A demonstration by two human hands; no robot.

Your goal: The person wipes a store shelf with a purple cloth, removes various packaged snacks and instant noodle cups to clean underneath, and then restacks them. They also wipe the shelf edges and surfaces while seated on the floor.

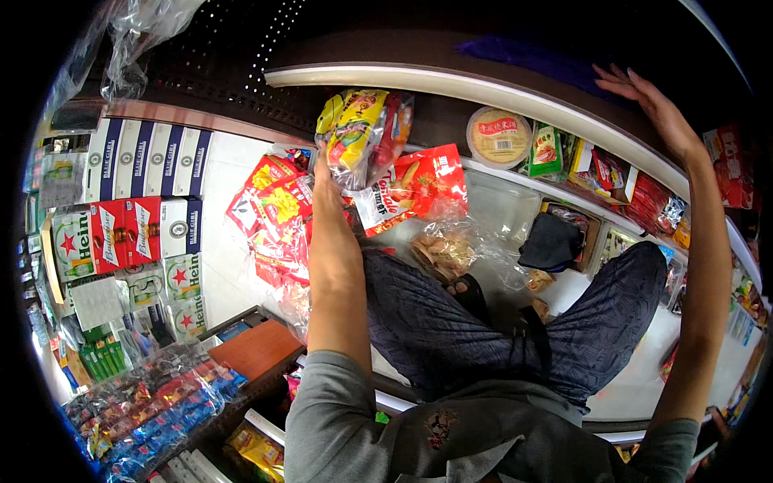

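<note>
My left hand is at a clear plastic container of yellow and red snack packets, at the end of the lower shelf; its fingers are mostly hidden behind the container. Right of it lies a red and white snack bag. Several red snack packets with yellow pictures are heaped on the floor beside my left forearm. My right hand is raised over the upper shelf, fingers spread, holding nothing. Below the lower shelf, a clear bag of brown food lies before my legs.
A round tub and a green packet stand on the lower shelf. An empty clear bin and a box with a dark cloth sit below. Beer cartons are stacked at left, near a rack of small packets.
</note>
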